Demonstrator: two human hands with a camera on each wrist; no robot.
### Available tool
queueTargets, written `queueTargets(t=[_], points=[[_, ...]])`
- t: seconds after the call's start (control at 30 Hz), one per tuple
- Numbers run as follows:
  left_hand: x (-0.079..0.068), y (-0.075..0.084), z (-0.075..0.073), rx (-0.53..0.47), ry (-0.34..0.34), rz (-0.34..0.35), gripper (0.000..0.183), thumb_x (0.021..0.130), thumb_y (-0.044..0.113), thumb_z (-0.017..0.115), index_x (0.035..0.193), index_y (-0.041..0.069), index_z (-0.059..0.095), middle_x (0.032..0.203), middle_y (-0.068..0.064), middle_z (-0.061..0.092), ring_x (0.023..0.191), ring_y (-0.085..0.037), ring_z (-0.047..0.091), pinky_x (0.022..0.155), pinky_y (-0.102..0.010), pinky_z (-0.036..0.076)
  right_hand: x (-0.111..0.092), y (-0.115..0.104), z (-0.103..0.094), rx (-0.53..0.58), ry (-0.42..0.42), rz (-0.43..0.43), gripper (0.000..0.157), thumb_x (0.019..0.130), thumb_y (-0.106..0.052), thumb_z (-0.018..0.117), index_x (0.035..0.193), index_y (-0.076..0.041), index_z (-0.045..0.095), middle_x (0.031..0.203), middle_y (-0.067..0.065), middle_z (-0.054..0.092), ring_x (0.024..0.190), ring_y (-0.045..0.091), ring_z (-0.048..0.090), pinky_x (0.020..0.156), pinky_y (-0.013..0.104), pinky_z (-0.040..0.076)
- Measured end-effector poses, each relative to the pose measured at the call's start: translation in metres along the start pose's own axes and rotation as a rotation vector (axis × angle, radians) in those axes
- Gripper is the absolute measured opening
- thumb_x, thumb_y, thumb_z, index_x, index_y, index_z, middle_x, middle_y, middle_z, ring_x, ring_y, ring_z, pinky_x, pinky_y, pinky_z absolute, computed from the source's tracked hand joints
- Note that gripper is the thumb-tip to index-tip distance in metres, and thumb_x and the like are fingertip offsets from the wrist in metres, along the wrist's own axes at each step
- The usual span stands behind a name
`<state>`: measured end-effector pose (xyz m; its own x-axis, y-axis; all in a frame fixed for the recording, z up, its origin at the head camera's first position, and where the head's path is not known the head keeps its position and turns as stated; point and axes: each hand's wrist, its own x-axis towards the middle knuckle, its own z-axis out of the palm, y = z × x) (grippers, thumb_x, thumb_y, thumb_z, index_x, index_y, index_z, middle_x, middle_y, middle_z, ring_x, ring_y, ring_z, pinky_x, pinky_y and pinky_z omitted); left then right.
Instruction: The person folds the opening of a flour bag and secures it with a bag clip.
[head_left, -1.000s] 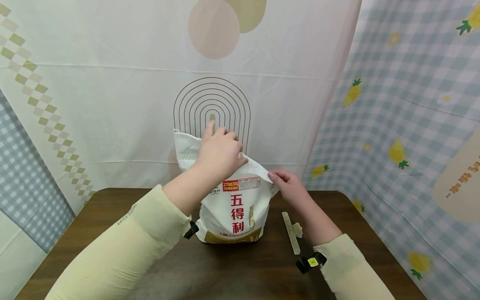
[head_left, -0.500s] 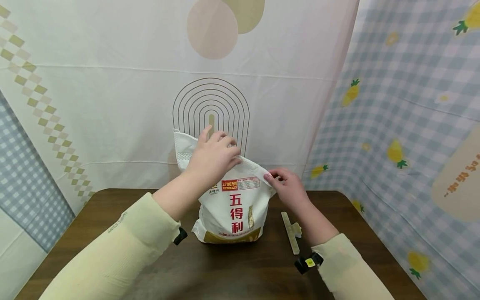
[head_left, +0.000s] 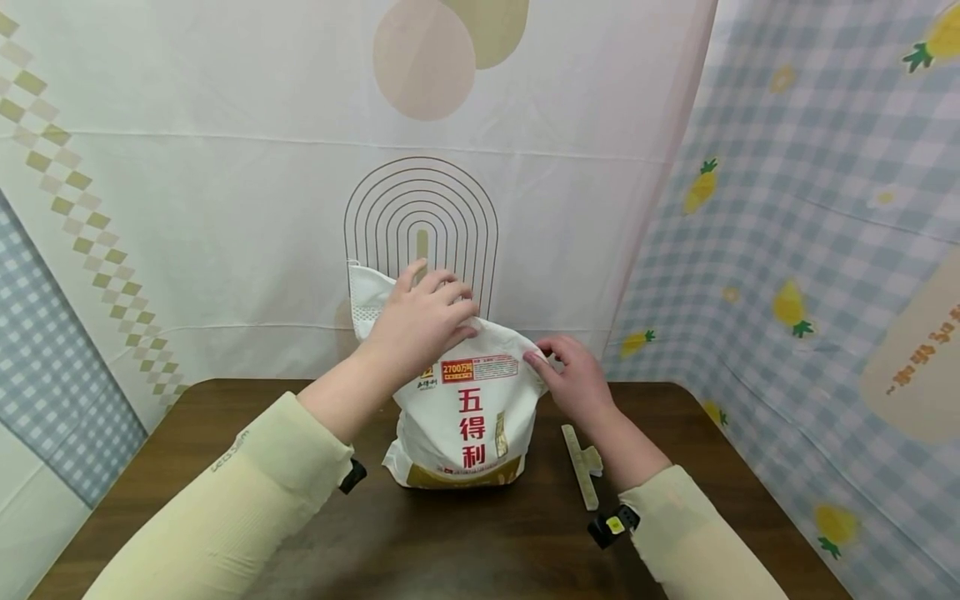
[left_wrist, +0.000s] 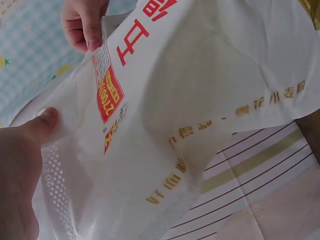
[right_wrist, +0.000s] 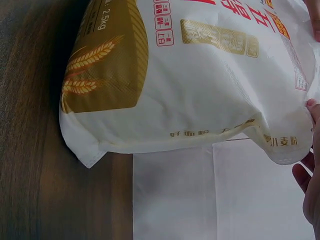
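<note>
A white flour bag (head_left: 472, 417) with red lettering and a gold bottom band stands on the brown table (head_left: 480, 542), its top slanting up to the left. My left hand (head_left: 420, 321) grips the top edge left of the middle. In the left wrist view the thumb (left_wrist: 46, 122) lies on the front; the other fingers are mostly hidden. At the upper right corner my right hand (head_left: 577, 383) pinches the bag's edge between thumb and fingers. Wheat ears and "2.5kg" show on the bag in the right wrist view. Its mouth is not clearly visible.
A pale sealing clip (head_left: 581, 467) lies on the table right of the bag, close to the right forearm. Behind stands a white patterned cloth (head_left: 300, 208); a blue checked cloth with pineapples (head_left: 787, 208) hangs along the right side.
My left hand has moved slightly left and down along the bag's top. My right hand has shifted a little left, still pinching the corner. The clip lies where it was.
</note>
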<state>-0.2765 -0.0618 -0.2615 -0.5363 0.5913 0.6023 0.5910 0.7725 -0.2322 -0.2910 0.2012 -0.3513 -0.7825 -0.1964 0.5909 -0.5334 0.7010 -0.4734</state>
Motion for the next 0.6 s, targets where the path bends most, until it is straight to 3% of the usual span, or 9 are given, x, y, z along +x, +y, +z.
queueTargets(t=[0.37, 0.6], points=[[-0.0015, -0.0034, 0.0049, -0.044, 0.035, 0.008, 0.02, 0.092, 0.036, 0.07, 0.109, 0.024, 0.074, 0.12, 0.004, 0.068, 0.125, -0.022, 0.049, 0.116, -0.051, 0.018, -0.0017, 0.003, -0.0007, 0.007, -0.023, -0.009, 0.022, 0.095, -0.034, 0.067, 0.103, -0.013, 0.07, 0.095, 0.0, 0.064, 0.09, 0.022, 0.058, 0.081, 0.043, 0.05], [-0.0044, -0.0057, 0.0059, -0.07, 0.056, 0.013, 0.021, 0.092, 0.035, 0.07, 0.108, 0.023, 0.074, 0.119, 0.004, 0.068, 0.125, -0.023, 0.049, 0.116, -0.051, 0.018, -0.0058, 0.0056, -0.0025, 0.097, -0.049, 0.003, 0.024, 0.097, -0.029, 0.065, 0.113, -0.011, 0.068, 0.101, 0.003, 0.064, 0.092, 0.019, 0.058, 0.082, 0.045, 0.051]])
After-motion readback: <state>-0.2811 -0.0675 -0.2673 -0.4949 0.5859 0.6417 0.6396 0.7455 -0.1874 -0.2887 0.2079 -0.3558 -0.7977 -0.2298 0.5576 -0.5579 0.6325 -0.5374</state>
